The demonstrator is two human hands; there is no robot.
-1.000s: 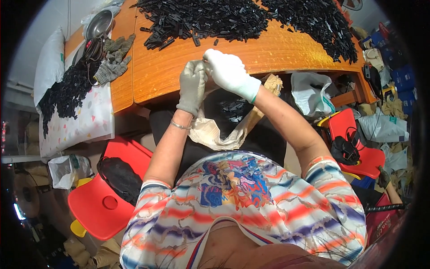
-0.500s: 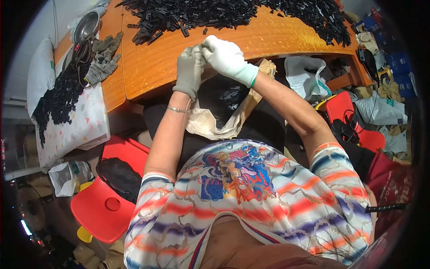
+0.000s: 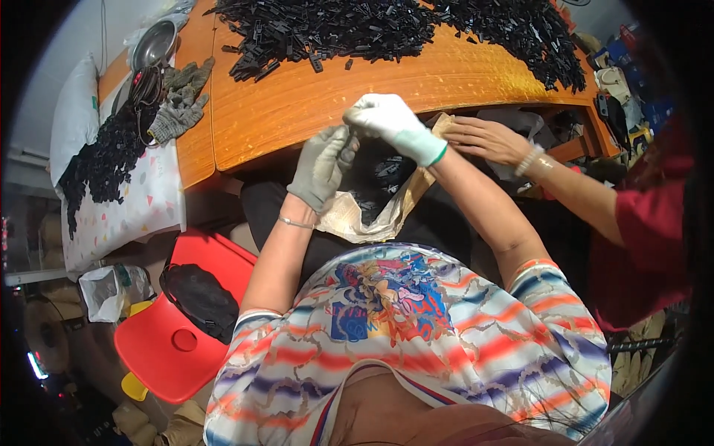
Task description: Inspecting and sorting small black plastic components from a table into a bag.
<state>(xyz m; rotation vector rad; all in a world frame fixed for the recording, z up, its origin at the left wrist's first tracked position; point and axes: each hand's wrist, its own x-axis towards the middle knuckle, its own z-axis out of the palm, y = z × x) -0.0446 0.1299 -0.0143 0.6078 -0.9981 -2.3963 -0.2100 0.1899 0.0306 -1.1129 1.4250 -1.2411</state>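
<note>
My left hand (image 3: pixel 321 167), in a greyish work glove, has its fingers curled in a pinch at the table's front edge. Just beside it, my right hand (image 3: pixel 387 123), in a white glove with a green cuff, is pinched too. Whatever lies between the fingers is too small to make out. Below both hands, in front of my lap, a pale woven sack (image 3: pixel 349 219) gapes with black pieces (image 3: pixel 390 178) inside. Another person's bare hand (image 3: pixel 487 141) rests at the sack's right upper edge.
Heaps of small black plastic pieces (image 3: pixel 327 33) cover the far part of the wooden table (image 3: pixel 297 104). To the left lie grey knitted gloves (image 3: pixel 178 115), a metal bowl (image 3: pixel 155 44) and more black pieces (image 3: pixel 104 163). A red chair (image 3: pixel 160 353) holds a black bag (image 3: pixel 197 297).
My hands have come down toward me, from over the tabletop to its front edge and the sack. Another person in a dark red sleeve has reached in from the right.
</note>
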